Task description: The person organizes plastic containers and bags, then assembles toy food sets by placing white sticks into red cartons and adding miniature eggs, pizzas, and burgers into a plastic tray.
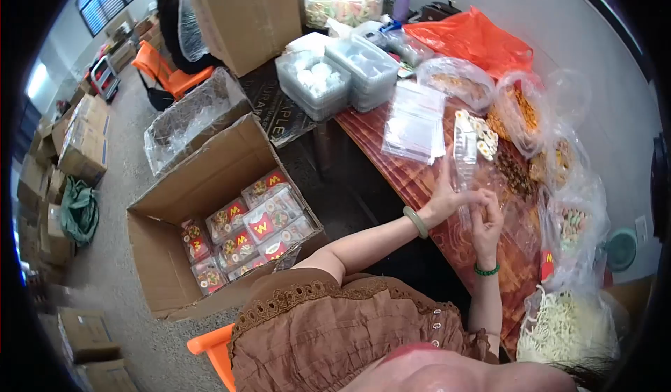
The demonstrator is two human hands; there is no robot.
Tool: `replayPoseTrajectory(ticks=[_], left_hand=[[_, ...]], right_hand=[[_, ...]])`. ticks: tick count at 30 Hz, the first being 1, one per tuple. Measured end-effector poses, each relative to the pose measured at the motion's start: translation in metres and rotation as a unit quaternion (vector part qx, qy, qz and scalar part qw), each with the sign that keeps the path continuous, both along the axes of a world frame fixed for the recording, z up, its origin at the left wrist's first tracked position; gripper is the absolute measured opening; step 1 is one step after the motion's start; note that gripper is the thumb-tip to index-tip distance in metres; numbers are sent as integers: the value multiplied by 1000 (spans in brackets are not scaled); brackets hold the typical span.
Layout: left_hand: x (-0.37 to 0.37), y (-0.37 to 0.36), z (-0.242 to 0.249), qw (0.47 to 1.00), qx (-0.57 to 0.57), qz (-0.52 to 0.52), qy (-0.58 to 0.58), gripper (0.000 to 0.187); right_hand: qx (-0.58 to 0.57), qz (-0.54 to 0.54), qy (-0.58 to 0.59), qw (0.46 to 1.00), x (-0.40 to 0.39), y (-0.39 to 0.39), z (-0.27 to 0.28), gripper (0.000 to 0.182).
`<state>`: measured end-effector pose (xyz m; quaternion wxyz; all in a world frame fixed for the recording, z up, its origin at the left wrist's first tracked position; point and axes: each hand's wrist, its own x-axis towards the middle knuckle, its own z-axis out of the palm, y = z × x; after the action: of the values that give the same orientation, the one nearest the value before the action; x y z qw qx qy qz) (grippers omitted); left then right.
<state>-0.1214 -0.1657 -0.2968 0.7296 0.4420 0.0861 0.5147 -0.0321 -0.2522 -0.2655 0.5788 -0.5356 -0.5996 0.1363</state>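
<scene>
- Packing workshop, apparently
- Cardboard boxes (85,137), stacked on floor
- Open carton (210,160), holding labelled packs (262,227)
- Plastic trays (314,91), stacked
- Table (372,144), bearing bags of small pieces (523,112)

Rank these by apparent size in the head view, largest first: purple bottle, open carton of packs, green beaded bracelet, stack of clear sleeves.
1. Open carton of packs
2. Stack of clear sleeves
3. Purple bottle
4. Green beaded bracelet

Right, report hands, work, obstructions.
Left hand, right hand close together. Clear plastic by them, grip unclear. Brown pieces crowding nearby.
</scene>
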Motion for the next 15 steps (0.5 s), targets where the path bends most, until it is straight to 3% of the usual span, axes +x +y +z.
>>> replayPoseTrajectory(ticks=[2,3,5,7,9,11,12,14,15], left_hand=[[1,5,-15,990,71,78,95,116],[0,3,-10,999,19,21,25,115],[-13,-2,3,998,-49,-43,-12,112],[-28,7,-8,998,-54,1,33,101],[-43,18,-12,996,-84,19,-14,88],[-61,33,-19,991,-119,36,-58,77],[-70,40,-22,988,-128,48,-70,73],[-80,46,-28,981,-156,77,-84,70],[-82,43,-27,981,-160,76,-84,73]], right_hand=[[-7,-14,-64,998,7,-6,4,4],[-9,-17,-77,997,12,-5,6,4],[-15,-32,-13,999,30,-5,9,4],[-64,-41,167,983,49,-9,15,6],[-118,12,138,983,86,-11,14,13],[-234,82,145,958,114,-11,7,17],[-347,131,205,906,123,-11,8,19],[-414,111,148,891,140,3,-30,21],[-393,136,93,905,149,14,-51,25]])
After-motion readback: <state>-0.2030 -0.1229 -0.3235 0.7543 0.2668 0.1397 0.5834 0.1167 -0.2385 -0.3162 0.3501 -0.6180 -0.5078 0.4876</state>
